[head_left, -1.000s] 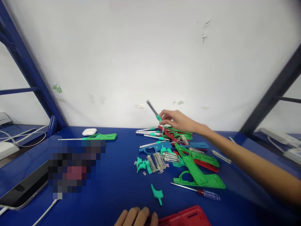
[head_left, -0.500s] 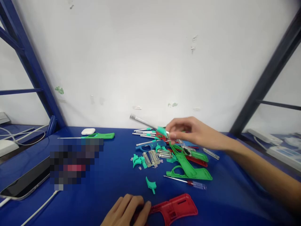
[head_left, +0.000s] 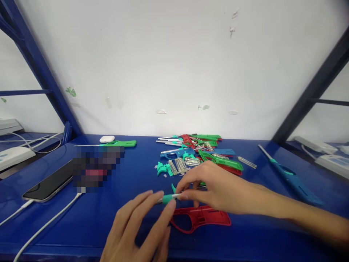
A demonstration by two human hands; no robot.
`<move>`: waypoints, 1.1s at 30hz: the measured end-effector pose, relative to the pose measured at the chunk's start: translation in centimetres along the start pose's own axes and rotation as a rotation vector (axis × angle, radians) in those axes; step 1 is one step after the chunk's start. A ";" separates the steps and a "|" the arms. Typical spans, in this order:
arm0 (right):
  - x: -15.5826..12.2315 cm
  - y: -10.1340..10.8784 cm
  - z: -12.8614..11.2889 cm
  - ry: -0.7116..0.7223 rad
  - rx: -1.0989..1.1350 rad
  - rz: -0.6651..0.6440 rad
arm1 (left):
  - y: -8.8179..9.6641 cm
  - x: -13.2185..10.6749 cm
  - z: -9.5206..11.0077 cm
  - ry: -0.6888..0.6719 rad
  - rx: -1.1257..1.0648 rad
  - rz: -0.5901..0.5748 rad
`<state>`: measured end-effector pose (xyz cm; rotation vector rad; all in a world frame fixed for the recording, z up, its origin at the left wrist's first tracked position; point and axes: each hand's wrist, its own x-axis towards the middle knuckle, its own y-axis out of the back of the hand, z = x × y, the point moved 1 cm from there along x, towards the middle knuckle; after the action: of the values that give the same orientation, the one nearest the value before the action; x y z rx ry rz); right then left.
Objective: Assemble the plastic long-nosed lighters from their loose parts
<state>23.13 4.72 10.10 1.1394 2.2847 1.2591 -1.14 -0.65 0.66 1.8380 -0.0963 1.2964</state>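
Observation:
My right hand [head_left: 215, 191] pinches a thin metal rod with a teal collar [head_left: 168, 198] just above the blue table. My left hand [head_left: 139, 229] meets it from below, its fingertips closed on the teal collar end. Under both hands lies a red plastic handle shell [head_left: 203, 218], flat on the table. Behind them sits a pile of parts [head_left: 201, 154]: green, red and blue handle shells, metal rods, clear tubes and small teal pieces.
A phone [head_left: 50, 182] with a white cable [head_left: 46, 227] lies at the left, beside a pixelated patch. A finished green lighter [head_left: 114, 143] and a white earbud case [head_left: 107, 138] sit at the back left. A blue lighter [head_left: 289, 176] lies at the right. The white wall stands close behind.
My right hand has brought the rod from the pile at the back down to the front. My left hand left the red shell and rose to take the rod's teal end.

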 end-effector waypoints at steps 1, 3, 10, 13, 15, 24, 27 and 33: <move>0.0 -0.4 -0.2 0.007 0.011 -0.004 | -0.1 0.4 0.1 0.033 -0.006 -0.026; -0.2 -1.0 -0.5 0.008 0.064 -0.022 | -0.5 0.9 0.1 0.038 -0.053 -0.096; -0.6 -1.3 -0.6 -0.029 0.066 0.006 | -0.7 -0.3 -1.5 0.073 -0.147 -0.140; -0.8 -0.4 -0.1 -0.027 0.021 0.016 | -0.1 -0.3 -2.3 0.128 -0.171 -0.171; -1.0 -0.1 0.4 -0.024 0.038 -0.038 | 0.2 -0.3 -2.7 0.144 -0.162 -0.209; -0.9 -1.9 1.4 -0.024 0.034 -0.024 | 1.0 -0.8 -2.9 0.188 -0.123 -0.342; -1.0 -2.4 1.6 0.013 -0.028 0.016 | 1.0 -0.7 -3.1 0.141 -0.142 -0.411; -1.9 -3.4 2.0 0.175 -0.212 -0.050 | 1.1 -0.4 -3.4 0.090 -0.181 -0.517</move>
<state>23.79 3.44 5.98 0.9260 2.2169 1.5934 -4.35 0.77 1.28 1.5143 0.2850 0.9668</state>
